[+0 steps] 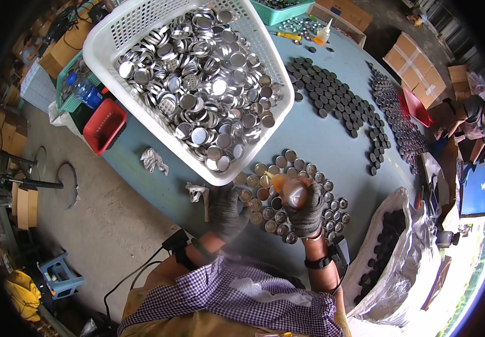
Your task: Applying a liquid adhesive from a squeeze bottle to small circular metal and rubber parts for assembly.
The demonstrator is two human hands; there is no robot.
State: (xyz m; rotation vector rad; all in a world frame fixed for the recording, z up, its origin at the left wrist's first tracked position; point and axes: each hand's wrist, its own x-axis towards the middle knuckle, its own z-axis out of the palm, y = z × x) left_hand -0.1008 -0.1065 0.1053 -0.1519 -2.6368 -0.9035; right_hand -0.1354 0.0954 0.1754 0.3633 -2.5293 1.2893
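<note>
My right hand (306,216), in a grey knit glove, is closed around a squeeze bottle (295,194) of amber liquid. The bottle is tilted, its yellow nozzle pointing left over a group of shallow round metal caps (282,230) laid out hollow side up on the table. Beside the left edge of these caps is my left hand (227,212), also gloved, with thumb and fingers apart and no object visible in it. Just above that hand stands a white plastic basket (183,164) heaped with loose silvery caps (189,84).
Rows of black round discs (332,92) and more small metal pieces (394,106) cover the far right of the blue-green table (242,247). A crumpled white rag (154,160) and a red tray (105,126) lie left; an open white sack (380,253) of black pieces stands right.
</note>
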